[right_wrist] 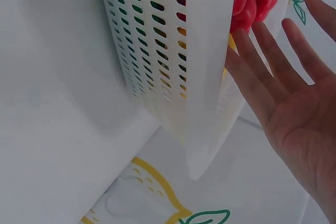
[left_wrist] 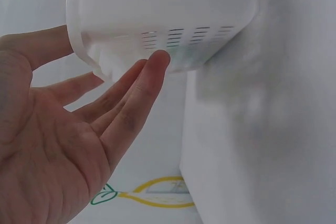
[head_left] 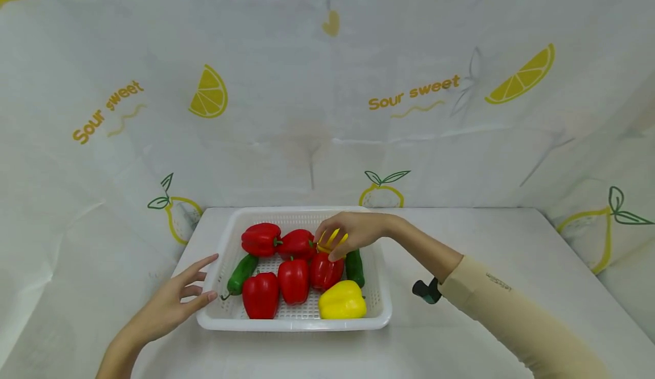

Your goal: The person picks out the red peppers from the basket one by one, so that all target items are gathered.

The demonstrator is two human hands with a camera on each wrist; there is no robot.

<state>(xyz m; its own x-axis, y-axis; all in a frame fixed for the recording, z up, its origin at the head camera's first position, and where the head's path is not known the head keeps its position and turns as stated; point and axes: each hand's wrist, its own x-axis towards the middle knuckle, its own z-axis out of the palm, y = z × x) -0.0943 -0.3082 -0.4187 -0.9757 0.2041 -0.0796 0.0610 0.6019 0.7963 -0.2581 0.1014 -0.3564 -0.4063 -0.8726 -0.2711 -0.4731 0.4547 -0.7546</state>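
A white perforated basket (head_left: 297,325) on the table holds several red bell peppers (head_left: 261,295), a yellow bell pepper (head_left: 341,300) and two green peppers (head_left: 242,274). My right hand (head_left: 341,237) reaches over the basket's middle, fingers spread above a small yellow piece (head_left: 327,244) and a red pepper. In the right wrist view the right hand (right_wrist: 294,103) is flat and holds nothing beside the basket wall (right_wrist: 173,51). My left hand (head_left: 189,291) is open at the basket's front left corner. Its fingertip (left_wrist: 157,59) touches the basket wall (left_wrist: 157,14).
The basket sits near the left side of a white table (head_left: 486,254). White sheeting printed with lemons (head_left: 208,92) walls the back and both sides. A black wrist camera mount (head_left: 426,291) sticks out at my right forearm.
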